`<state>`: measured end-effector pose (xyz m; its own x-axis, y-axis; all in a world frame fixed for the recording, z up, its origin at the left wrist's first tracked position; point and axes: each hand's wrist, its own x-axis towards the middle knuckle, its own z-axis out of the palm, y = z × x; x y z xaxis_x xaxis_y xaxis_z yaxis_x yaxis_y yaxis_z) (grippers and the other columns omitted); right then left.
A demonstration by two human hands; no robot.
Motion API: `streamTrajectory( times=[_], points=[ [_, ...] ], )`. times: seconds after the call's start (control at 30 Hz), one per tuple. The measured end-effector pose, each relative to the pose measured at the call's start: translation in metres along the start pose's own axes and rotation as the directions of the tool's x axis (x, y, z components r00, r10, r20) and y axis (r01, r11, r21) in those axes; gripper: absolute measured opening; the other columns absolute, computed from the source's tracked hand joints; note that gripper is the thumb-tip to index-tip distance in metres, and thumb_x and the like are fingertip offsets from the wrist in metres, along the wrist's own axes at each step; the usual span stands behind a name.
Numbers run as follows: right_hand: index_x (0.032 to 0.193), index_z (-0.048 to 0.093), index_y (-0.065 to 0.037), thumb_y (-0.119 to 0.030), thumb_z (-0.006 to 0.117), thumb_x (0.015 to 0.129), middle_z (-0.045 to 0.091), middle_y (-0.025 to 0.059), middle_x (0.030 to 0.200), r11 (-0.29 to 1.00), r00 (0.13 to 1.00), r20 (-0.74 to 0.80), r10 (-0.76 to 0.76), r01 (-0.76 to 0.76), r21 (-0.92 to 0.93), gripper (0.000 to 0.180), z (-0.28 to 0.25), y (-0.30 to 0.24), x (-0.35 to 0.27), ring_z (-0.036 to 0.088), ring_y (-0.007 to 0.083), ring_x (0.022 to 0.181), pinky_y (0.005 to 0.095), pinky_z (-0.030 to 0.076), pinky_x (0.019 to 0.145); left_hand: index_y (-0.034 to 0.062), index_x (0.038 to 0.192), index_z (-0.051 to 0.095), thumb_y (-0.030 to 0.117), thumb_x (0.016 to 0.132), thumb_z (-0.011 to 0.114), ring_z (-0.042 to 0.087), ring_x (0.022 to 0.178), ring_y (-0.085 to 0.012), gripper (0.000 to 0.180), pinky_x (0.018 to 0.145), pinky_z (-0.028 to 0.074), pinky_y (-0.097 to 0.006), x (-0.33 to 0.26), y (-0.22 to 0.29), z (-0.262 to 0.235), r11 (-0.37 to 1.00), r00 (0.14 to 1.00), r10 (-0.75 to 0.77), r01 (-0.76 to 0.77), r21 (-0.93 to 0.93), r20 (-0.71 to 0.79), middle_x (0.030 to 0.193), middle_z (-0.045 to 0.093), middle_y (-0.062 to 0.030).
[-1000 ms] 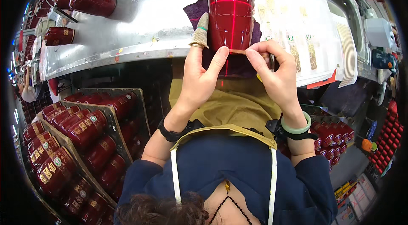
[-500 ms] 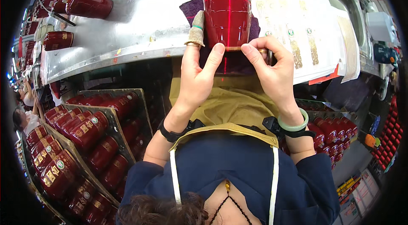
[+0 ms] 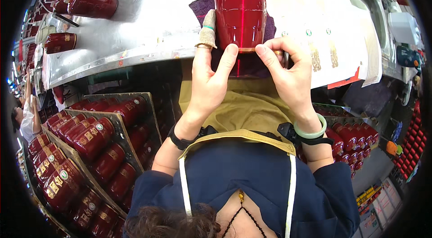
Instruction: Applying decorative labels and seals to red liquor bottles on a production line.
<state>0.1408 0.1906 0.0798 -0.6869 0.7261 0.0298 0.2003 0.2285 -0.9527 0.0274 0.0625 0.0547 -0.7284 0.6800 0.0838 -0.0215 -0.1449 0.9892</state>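
A glossy dark-red bottle or jar (image 3: 229, 17) lies with its narrower end toward me on a dark purple cloth (image 3: 203, 8). Red laser lines cross its surface, and a thin gold band (image 3: 246, 50) edges the near end. My left hand (image 3: 210, 72) grips that end from the left, thumb at the band. A cloth finger cover (image 3: 208, 33) on one left finger rests along the bottle's side. My right hand (image 3: 288, 65) closes at the band's right end, thumb pressed there and index finger bent; its other fingertips are hidden.
White sheets with gold and green decals (image 3: 310, 35) lie to the right on the metal table (image 3: 144, 26). Several red bottles (image 3: 92, 2) lie at the left. Wooden racks (image 3: 153, 116) of red bottles stand below the table. Another person (image 3: 29, 116) is at the far left.
My hands and the bottle stay almost still. At the far left, the other person's arm has risen.
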Motion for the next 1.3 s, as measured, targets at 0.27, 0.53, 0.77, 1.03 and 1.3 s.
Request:
streamTrajectory(
  times=[0.27,0.53,0.77,1.03,1.3],
  points=[
    [0.085,0.074,-0.003,-0.016,0.082,0.089,0.058,-0.0050,0.069,1.000,1.000,-0.005,0.014,-0.014,0.010,0.015,0.000,-0.002,0.000,0.042,0.0054,0.064,0.0257,0.033,0.058,-0.0063,0.161,0.026,0.010,0.105,0.060,0.044,0.145,-0.0223,0.068,0.121,0.034,-0.036,0.000,0.000,0.003,1.000,1.000,0.001,-0.001,0.012,-0.014,0.162,0.040,-0.0190],
    [0.084,0.074,-0.004,-0.015,0.081,0.089,0.059,-0.0055,0.070,0.999,1.000,-0.011,-0.018,0.017,-0.049,0.014,0.001,-0.005,0.000,0.042,0.0047,0.065,0.0256,0.034,0.057,-0.0066,0.160,0.028,0.012,0.105,0.060,0.051,0.137,-0.0214,0.067,0.116,0.039,-0.036,-0.001,0.000,0.006,0.998,0.999,0.014,-0.012,0.067,-0.029,0.154,0.048,-0.0184],
    [0.084,0.073,-0.004,-0.013,0.082,0.087,0.061,-0.0028,0.071,0.995,0.999,-0.027,-0.031,0.028,-0.092,0.013,0.002,-0.008,0.000,0.044,0.0071,0.063,0.0267,0.036,0.058,-0.0070,0.160,0.029,0.010,0.105,0.060,0.053,0.135,-0.0218,0.065,0.115,0.041,-0.035,-0.001,0.004,0.007,0.996,1.000,-0.002,0.005,0.087,-0.030,0.153,0.050,-0.0192],
    [0.084,0.071,-0.003,-0.016,0.083,0.087,0.063,0.0014,0.075,0.995,0.999,-0.027,-0.028,0.025,-0.093,0.017,0.003,-0.001,-0.002,0.049,0.0111,0.065,0.0288,0.040,0.060,-0.0086,0.157,0.035,0.006,0.104,0.056,0.048,0.142,-0.0244,0.059,0.119,0.036,-0.037,-0.002,-0.005,-0.004,0.999,0.997,0.029,-0.025,0.048,-0.078,0.158,0.046,-0.0213],
    [0.084,0.071,-0.003,-0.016,0.082,0.088,0.064,0.0019,0.075,0.993,0.999,-0.024,-0.039,0.036,-0.111,0.017,0.004,-0.006,0.000,0.052,0.0110,0.065,0.0287,0.042,0.061,0.0049,0.123,0.074,0.011,0.083,0.082,0.059,0.125,-0.0393,0.041,0.103,0.052,-0.046,-0.009,0.003,-0.012,0.516,0.820,0.514,-0.531,0.672,0.254,0.142,0.060,-0.0190]
  ],
)
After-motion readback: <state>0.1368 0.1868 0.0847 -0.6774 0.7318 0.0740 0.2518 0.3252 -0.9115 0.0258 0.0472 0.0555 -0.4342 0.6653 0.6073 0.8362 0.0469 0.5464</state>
